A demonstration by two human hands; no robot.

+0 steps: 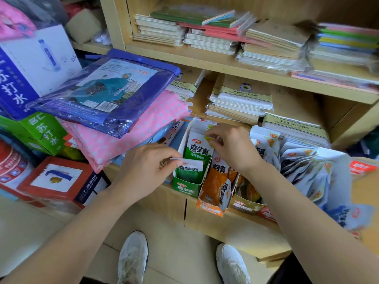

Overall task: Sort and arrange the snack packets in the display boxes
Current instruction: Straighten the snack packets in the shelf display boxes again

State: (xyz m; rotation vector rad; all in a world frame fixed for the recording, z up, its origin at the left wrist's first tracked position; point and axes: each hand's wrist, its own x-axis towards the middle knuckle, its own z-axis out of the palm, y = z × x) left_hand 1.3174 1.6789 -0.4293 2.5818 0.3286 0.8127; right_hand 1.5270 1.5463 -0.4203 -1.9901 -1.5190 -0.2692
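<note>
Because the green display box (185,186) stands upright on the wooden shelf (235,224) with its front cut low, its packets have to sit on end in a row to show their faces, and both hands are at work on that row. The left hand (147,167) pinches the top edge of the front green snack packet (189,171) between thumb and fingers (168,153), seemingly to seat it low at the box's front. The right hand (233,146) reaches in from above, its fingers (215,131) pinching the upper corner of the taller green packet (198,150) behind, probably to square it up or lift it clear. Touching the green box on its right is the orange display box (209,208), with orange packets (219,177) leaning inside. Farther right a loose fan of mixed packets (303,160) lies unsorted, so much of the sorting looks undone.
</note>
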